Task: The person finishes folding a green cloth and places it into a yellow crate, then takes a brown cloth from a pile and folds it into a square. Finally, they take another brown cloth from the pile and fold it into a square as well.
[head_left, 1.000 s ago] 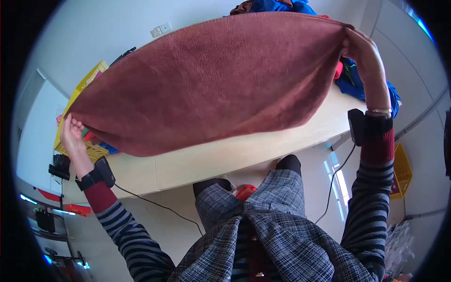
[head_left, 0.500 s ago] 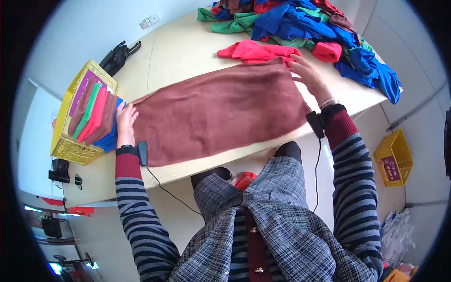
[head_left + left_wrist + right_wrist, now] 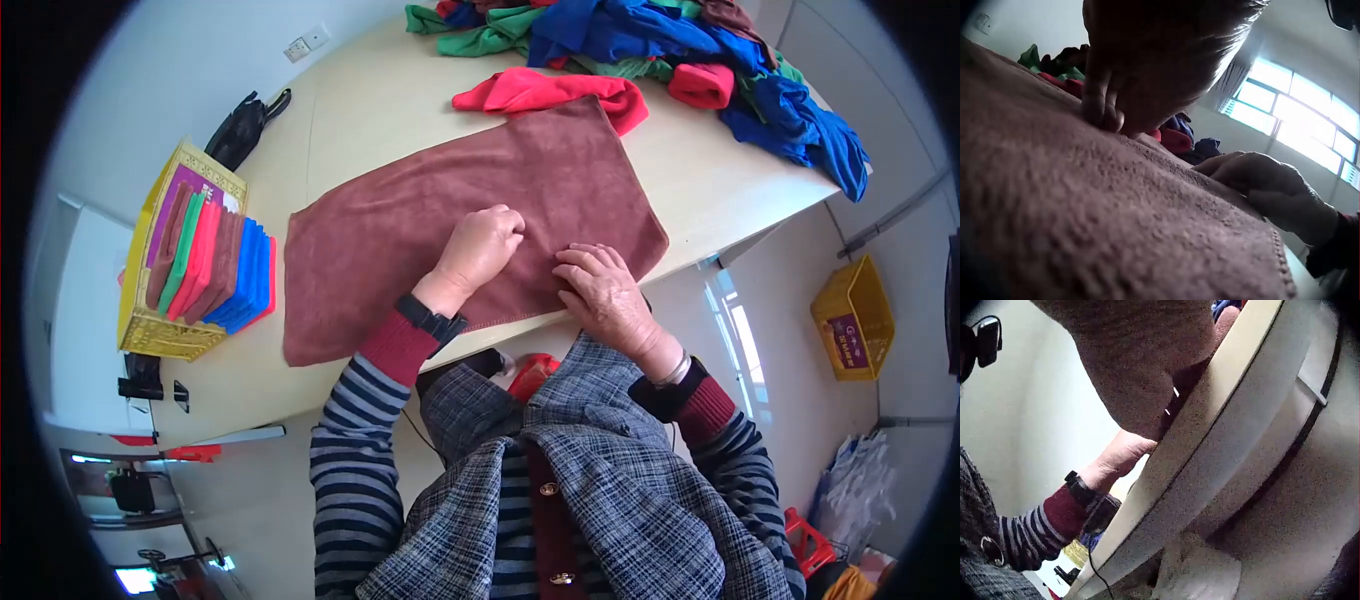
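Note:
A brown cloth (image 3: 400,215) lies spread on the table, its right end slanting towards the back. My left hand (image 3: 472,255) is on its middle, fingers curled down and pinching the fabric; the left wrist view shows those fingertips against the brown cloth (image 3: 1085,206). Nearer the front edge and to the right, my right hand (image 3: 608,300) has bent fingers and thumb gripping the cloth; how much fabric it holds is hidden under the palm. The right wrist view shows my right hand (image 3: 1141,362) large and dark at the table edge.
At the left, a yellow basket (image 3: 175,335) holds folded cloths (image 3: 215,260) standing in a row. Loose cloths (image 3: 630,45) are heaped at the back right, with a red cloth (image 3: 550,92) before them. A black bag (image 3: 240,130) lies behind the basket.
The brown cloth has come down from the air onto the table. Both hands have left its ends and moved inward, the left one rightwards to the middle, the right one towards the front edge.

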A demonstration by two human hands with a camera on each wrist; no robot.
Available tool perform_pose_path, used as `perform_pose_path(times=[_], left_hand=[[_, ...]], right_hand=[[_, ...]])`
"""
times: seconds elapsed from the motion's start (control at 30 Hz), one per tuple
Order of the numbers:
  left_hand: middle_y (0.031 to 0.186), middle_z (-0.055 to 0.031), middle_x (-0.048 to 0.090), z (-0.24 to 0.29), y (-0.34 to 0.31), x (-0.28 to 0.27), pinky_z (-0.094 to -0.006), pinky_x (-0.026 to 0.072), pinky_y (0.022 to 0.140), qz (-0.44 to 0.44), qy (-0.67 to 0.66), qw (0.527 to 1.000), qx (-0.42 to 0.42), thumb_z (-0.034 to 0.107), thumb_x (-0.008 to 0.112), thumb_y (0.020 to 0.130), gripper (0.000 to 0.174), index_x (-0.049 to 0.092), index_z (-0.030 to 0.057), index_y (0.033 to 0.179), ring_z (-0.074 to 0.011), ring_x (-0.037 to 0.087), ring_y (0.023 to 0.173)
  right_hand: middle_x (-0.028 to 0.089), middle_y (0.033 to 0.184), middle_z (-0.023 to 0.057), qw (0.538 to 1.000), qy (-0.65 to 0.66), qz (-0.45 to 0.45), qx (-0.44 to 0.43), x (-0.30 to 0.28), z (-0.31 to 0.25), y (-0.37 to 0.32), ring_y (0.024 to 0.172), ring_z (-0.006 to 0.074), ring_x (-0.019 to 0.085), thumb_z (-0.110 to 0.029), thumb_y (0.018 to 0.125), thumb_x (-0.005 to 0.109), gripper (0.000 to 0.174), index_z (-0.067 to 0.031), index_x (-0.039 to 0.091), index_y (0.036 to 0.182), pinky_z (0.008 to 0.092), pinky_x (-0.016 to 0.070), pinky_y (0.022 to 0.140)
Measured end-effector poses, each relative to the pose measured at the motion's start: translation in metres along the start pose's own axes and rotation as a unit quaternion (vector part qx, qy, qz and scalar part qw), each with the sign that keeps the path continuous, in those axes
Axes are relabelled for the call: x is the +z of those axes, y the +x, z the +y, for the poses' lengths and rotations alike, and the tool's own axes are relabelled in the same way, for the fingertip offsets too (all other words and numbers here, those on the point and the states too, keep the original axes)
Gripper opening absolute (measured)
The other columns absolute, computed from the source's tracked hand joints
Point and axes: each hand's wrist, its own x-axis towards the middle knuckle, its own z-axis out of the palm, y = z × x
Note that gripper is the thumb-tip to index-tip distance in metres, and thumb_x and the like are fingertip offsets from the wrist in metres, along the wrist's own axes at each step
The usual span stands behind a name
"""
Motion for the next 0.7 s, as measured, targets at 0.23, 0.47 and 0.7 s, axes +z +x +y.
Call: perform_pose_path(times=[0.23,0.47,0.7], left_hand=[[0.087,-0.0149,0.067,0.0,0.01,0.012,-0.0452,0.0557,0.075,-0.026,0.163,0.986,-0.011,0.008,0.065,0.086,0.005,0.068,0.004,0.085,-0.0363,0.067,0.082],[0.087,-0.0155,0.068,-0.022,0.009,0.01,-0.0402,0.056,0.068,0.026,0.085,0.996,0.0,0.005,0.059,0.09,0.006,0.063,0.0017,0.087,-0.0316,0.067,0.075],[0.08,-0.0017,0.059,0.005,-0.086,-0.107,-0.0267,0.0484,0.066,0.085,-0.34,0.908,-0.23,0.013,0.056,0.101,0.014,0.062,0.0003,0.097,-0.0104,0.058,0.072]], right_hand=[[0.06,0.132,0.0105,1.0,-0.006,0.015,-0.011,0.005,0.006,-0.004,0.134,0.029,0.05,-0.015,0.089,0.067,0.029,-0.0056,0.065,0.117,0.0467,0.0324,0.117],[0.06,0.132,0.0105,1.0,-0.005,0.026,-0.008,0.008,0.007,-0.006,0.133,0.029,0.05,-0.014,0.089,0.067,0.029,-0.0054,0.065,0.117,0.0467,0.0325,0.117],[0.061,0.131,0.0115,0.999,0.007,0.041,-0.029,0.002,0.003,-0.003,0.131,0.0304,0.051,-0.011,0.086,0.068,0.031,-0.0052,0.065,0.116,0.0474,0.0357,0.115]])
